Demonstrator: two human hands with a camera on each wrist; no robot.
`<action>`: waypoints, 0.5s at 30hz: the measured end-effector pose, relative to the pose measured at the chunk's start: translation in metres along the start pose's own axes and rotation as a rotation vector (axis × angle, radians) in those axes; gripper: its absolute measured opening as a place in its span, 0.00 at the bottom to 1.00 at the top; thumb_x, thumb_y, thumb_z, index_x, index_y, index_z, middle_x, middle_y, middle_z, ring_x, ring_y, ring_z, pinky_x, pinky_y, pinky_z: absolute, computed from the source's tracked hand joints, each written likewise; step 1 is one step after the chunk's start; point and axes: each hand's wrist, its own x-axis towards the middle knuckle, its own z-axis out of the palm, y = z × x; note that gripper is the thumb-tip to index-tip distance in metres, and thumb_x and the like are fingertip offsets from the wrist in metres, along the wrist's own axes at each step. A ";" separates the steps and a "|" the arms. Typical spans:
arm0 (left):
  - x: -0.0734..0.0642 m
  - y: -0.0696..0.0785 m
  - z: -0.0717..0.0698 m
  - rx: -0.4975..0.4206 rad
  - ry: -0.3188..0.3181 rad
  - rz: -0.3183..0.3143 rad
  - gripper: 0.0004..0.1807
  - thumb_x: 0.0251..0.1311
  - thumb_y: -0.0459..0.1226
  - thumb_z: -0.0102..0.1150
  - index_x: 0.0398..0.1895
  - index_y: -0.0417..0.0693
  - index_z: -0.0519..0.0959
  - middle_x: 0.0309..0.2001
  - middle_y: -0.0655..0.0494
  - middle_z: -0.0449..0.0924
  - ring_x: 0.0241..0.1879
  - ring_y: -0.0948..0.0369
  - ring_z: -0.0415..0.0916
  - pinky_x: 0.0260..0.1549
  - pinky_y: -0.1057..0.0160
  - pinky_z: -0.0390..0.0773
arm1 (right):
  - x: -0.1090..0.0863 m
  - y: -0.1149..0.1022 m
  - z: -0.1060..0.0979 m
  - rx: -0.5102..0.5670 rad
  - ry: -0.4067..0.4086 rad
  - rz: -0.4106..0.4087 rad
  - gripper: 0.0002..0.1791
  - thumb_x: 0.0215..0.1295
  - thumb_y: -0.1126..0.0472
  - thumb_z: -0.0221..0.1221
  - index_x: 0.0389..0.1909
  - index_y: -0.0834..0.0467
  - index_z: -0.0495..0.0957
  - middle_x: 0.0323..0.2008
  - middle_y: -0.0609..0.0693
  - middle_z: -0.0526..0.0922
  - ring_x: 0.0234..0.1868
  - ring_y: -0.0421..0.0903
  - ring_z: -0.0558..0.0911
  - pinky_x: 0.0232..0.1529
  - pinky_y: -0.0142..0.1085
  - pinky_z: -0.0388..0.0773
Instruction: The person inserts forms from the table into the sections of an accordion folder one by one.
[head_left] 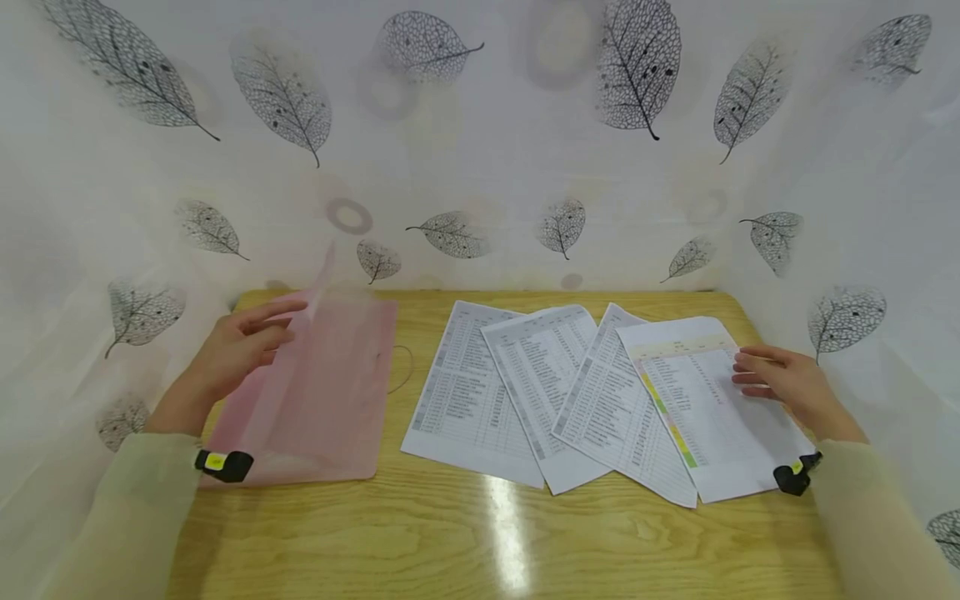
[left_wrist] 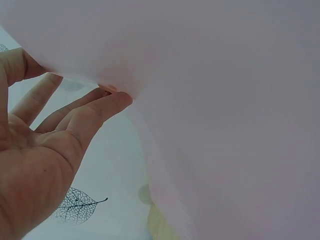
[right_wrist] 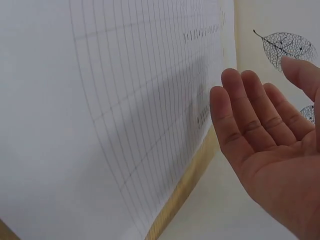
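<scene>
My left hand (head_left: 243, 346) is at the left of the table, beside the raised translucent cover of a pink plastic folder (head_left: 348, 392). In the left wrist view, its extended fingers (left_wrist: 102, 110) touch the edge of that cover (left_wrist: 215, 110). The rest of the folder lies flat. My right hand (head_left: 795, 387) hovers at the right edge of a printed sheet with a coloured strip (head_left: 697, 417). Seen from the right wrist, the fingers (right_wrist: 252, 112) are loosely extended, hold nothing and appear apart from the paper (right_wrist: 125, 115).
Three more printed sheets, among them the leftmost sheet (head_left: 468, 400), overlap in a fan across the middle. A thin loop (head_left: 408, 367) shows at the folder's right edge. White leaf-patterned sheeting (head_left: 480, 167) surrounds the wooden table (head_left: 420, 542) at the back and sides.
</scene>
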 end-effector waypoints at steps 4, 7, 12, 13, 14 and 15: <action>0.000 0.000 0.000 -0.002 -0.004 0.005 0.28 0.79 0.46 0.55 0.79 0.56 0.70 0.76 0.51 0.65 0.53 0.82 0.75 0.46 0.75 0.79 | -0.006 0.009 -0.013 0.076 0.014 0.012 0.20 0.80 0.52 0.58 0.63 0.60 0.73 0.37 0.25 0.86 0.39 0.30 0.88 0.42 0.32 0.87; 0.000 0.000 0.000 0.000 -0.003 0.009 0.28 0.79 0.46 0.55 0.78 0.56 0.70 0.76 0.52 0.66 0.53 0.82 0.75 0.46 0.75 0.79 | -0.011 0.013 -0.020 0.130 0.026 0.030 0.05 0.79 0.55 0.60 0.50 0.44 0.78 0.35 0.27 0.87 0.37 0.32 0.89 0.40 0.31 0.87; 0.000 -0.001 0.000 -0.009 0.003 0.015 0.28 0.79 0.46 0.55 0.78 0.54 0.71 0.73 0.60 0.67 0.54 0.82 0.74 0.45 0.74 0.80 | -0.014 0.019 -0.028 0.032 0.058 0.068 0.11 0.79 0.54 0.59 0.54 0.55 0.81 0.31 0.27 0.87 0.33 0.32 0.88 0.37 0.30 0.86; 0.000 -0.001 0.000 -0.012 0.002 0.015 0.28 0.78 0.46 0.55 0.78 0.55 0.71 0.73 0.62 0.67 0.55 0.82 0.74 0.45 0.74 0.80 | -0.014 0.020 -0.029 -0.003 0.063 0.085 0.18 0.79 0.53 0.59 0.57 0.63 0.79 0.31 0.26 0.87 0.33 0.31 0.87 0.37 0.30 0.86; 0.000 -0.001 0.000 -0.018 0.003 0.015 0.27 0.78 0.45 0.55 0.78 0.55 0.71 0.72 0.63 0.67 0.55 0.82 0.74 0.45 0.74 0.80 | -0.014 0.021 -0.029 -0.036 0.067 0.103 0.25 0.79 0.52 0.59 0.61 0.69 0.76 0.30 0.25 0.86 0.32 0.31 0.87 0.37 0.30 0.85; 0.001 -0.002 0.000 -0.022 0.002 0.015 0.27 0.78 0.45 0.56 0.78 0.55 0.71 0.71 0.65 0.68 0.55 0.81 0.74 0.45 0.74 0.80 | -0.013 0.022 -0.030 -0.065 0.069 0.120 0.31 0.79 0.50 0.59 0.64 0.74 0.72 0.29 0.25 0.85 0.32 0.30 0.86 0.36 0.30 0.85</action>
